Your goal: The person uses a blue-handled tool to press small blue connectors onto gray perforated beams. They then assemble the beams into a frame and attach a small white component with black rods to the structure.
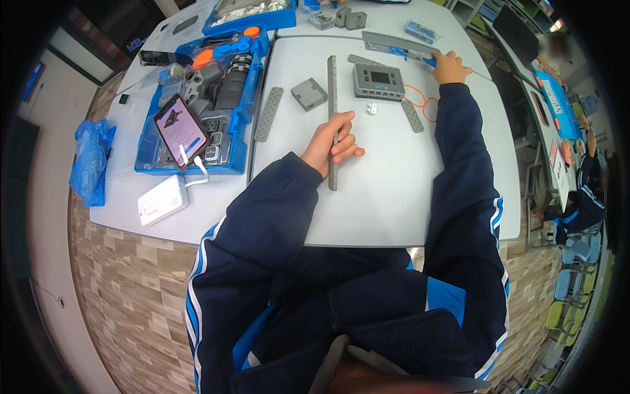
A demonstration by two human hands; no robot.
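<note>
I'm in the room, watching a person in a dark blue jacket sit at a white table [374, 213]. The left hand [331, 143] has hold of a long, thin grey bar with little holes [332, 85]. Its fingers curl loosely around the bar, with the thumb sticking out. The bar points away from the person, near the middle of the table. I can't tell if it touches the tabletop.

The right hand [451, 67] reaches far out to the end of a long, narrow grey tray [394, 43] with blue bits in it. The fingers bend down by something blue [430, 61], but I can't tell if they pinch it.

Between the hands are a grey box with a small dark screen [379, 81] and a tiny white piece [372, 108]. A square grey block [309, 94] sits left of the bar. Further left, a phone with a lit screen [182, 130] rests on an open blue box full of parts [256, 92].
</note>
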